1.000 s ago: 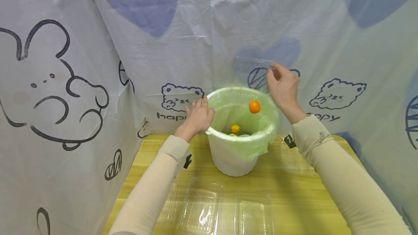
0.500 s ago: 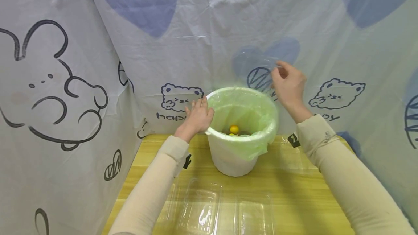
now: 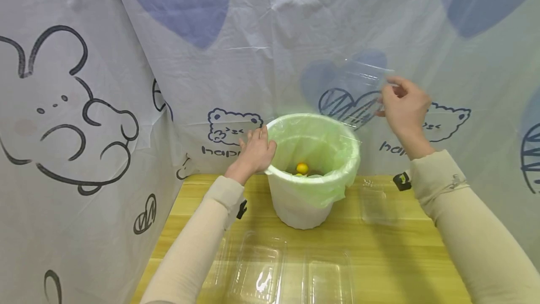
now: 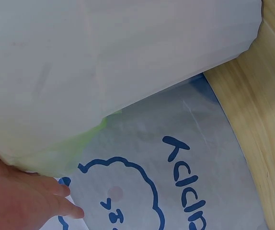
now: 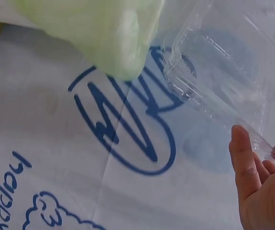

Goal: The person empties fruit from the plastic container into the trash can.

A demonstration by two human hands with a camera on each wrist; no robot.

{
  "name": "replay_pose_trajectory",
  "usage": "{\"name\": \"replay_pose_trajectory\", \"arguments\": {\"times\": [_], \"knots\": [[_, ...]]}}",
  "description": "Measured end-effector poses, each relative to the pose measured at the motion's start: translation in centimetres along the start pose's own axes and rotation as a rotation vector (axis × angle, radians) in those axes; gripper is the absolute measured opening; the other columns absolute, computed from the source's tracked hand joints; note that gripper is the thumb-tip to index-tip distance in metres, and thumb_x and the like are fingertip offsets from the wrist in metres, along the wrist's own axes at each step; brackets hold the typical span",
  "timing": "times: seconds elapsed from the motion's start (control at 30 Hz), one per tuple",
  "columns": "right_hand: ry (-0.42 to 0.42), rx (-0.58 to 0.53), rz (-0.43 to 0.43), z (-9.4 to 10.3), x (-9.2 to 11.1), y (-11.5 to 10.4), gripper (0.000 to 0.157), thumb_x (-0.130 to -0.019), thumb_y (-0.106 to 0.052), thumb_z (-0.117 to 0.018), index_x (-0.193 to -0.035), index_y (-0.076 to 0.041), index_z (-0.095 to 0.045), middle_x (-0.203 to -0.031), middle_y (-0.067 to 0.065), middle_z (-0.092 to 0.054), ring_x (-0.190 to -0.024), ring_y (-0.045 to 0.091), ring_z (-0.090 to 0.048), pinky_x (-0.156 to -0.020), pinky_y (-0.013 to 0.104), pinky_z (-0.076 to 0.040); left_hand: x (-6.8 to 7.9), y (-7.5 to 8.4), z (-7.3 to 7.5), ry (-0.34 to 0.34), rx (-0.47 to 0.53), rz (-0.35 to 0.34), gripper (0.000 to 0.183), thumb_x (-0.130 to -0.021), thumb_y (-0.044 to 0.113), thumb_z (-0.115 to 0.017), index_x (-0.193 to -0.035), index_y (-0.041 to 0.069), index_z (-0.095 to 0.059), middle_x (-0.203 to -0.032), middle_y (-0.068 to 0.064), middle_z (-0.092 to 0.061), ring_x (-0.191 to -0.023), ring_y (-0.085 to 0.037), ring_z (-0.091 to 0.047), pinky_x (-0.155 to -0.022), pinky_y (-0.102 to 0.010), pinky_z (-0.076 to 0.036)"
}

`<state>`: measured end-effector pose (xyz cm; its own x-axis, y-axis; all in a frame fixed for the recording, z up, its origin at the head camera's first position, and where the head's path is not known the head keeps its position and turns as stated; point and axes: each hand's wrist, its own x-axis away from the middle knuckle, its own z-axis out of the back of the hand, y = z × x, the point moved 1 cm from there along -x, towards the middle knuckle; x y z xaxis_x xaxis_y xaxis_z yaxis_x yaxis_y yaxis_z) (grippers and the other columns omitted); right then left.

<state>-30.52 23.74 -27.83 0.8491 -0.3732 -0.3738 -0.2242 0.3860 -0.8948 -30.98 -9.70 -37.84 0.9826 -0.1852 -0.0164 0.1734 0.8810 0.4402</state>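
Observation:
A white bin (image 3: pixel 297 210) lined with a pale green plastic bag (image 3: pixel 320 196) stands upright on the wooden table. Deep inside it a small orange-yellow fruit (image 3: pixel 302 168) shows, with a bit of another yellow one beside it. My left hand (image 3: pixel 253 152) rests on the bin's left rim, fingers spread and fairly straight. Up and to the right of the bin, my right hand (image 3: pixel 406 109) pinches a clear plastic container (image 3: pixel 367 79) by its edge. In the right wrist view the container (image 5: pixel 223 88) is tilted, and I see no fruit in it.
Two clear plastic trays (image 3: pixel 257 271) lie at the table's front, with part of another under the left forearm. One more clear tray (image 3: pixel 374 205) lies right of the bin. Printed curtains (image 3: pixel 270 36) hang behind and at both sides.
An orange fruit seen in mid-air over the bin has dropped inside. My right hand has moved right, away from the bin, with the clear container. The left hand has stayed on the rim.

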Motion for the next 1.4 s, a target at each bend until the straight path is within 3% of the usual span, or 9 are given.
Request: {"name": "replay_pose_trajectory", "arguments": {"times": [0.27, 0.5, 0.7, 0.9, 1.13, 1.4], "knots": [[0.002, 0.020, -0.128, 3.4, -0.4, 1.0, 0.043, -0.102, -0.019, -0.053, -0.141, -0.007, -0.065, -0.087, -0.019, -0.066, -0.067, -0.003, -0.070, -0.056, 0.020, -0.061, 0.1, -0.2, 0.1, -0.004, 0.000, 0.000, 0.070, -0.112, 0.039, -0.024, -0.168, 0.001, -0.009, -0.176, -0.022, -0.013, -0.163, -0.048, -0.004, -0.129, -0.069, 0.005], [0.005, 0.063, -0.180, 6.4, 0.5, 3.0, 0.034, -0.102, -0.024, -0.054, -0.128, -0.009, -0.069, -0.081, -0.022, -0.067, -0.063, -0.003, -0.069, -0.055, 0.022, -0.062, 0.1, -0.2, 0.2, -0.010, -0.005, -0.004, 0.070, -0.112, 0.039, -0.024, -0.168, 0.001, -0.009, -0.176, -0.022, -0.012, -0.163, -0.048, -0.004, -0.129, -0.069, 0.005], [-0.032, 0.127, -0.219, 8.5, 1.9, 5.0, 0.049, -0.104, -0.031, -0.052, -0.143, -0.005, -0.063, -0.077, -0.030, -0.065, -0.064, -0.005, -0.069, -0.056, 0.022, -0.062, 0.3, -0.2, 0.3, -0.012, -0.007, -0.008, 0.070, -0.112, 0.039, -0.024, -0.168, 0.001, -0.008, -0.176, -0.022, -0.012, -0.163, -0.048, -0.004, -0.129, -0.069, 0.005], [-0.086, 0.163, -0.248, 9.9, 3.6, 7.1, 0.052, -0.104, -0.032, -0.051, -0.145, 0.000, -0.060, -0.075, -0.032, -0.063, -0.065, -0.004, -0.069, -0.056, 0.025, -0.063, 0.3, -0.3, 0.3, -0.004, -0.006, -0.010, 0.070, -0.112, 0.040, -0.024, -0.168, 0.000, -0.010, -0.176, -0.022, -0.012, -0.163, -0.048, -0.004, -0.129, -0.069, 0.005], [-0.135, 0.193, -0.257, 10.9, 5.6, 9.9, 0.035, -0.105, -0.032, -0.052, -0.126, -0.007, -0.065, -0.075, -0.029, -0.066, -0.066, -0.001, -0.071, -0.057, 0.028, -0.064, 0.3, -0.4, 0.4, -0.010, 0.007, -0.017, 0.071, -0.111, 0.040, -0.023, -0.168, 0.000, -0.009, -0.176, -0.022, -0.011, -0.163, -0.047, -0.003, -0.129, -0.069, 0.006], [-0.202, 0.234, -0.250, 11.2, 7.5, 12.0, 0.052, -0.105, -0.032, -0.051, -0.138, 0.008, -0.060, -0.076, -0.029, -0.064, -0.066, -0.002, -0.071, -0.058, 0.032, -0.065, 0.4, -0.4, 0.4, -0.007, 0.010, -0.019, 0.070, -0.111, 0.040, -0.025, -0.168, 0.001, -0.009, -0.176, -0.023, -0.012, -0.163, -0.048, -0.004, -0.129, -0.069, 0.005]]}}
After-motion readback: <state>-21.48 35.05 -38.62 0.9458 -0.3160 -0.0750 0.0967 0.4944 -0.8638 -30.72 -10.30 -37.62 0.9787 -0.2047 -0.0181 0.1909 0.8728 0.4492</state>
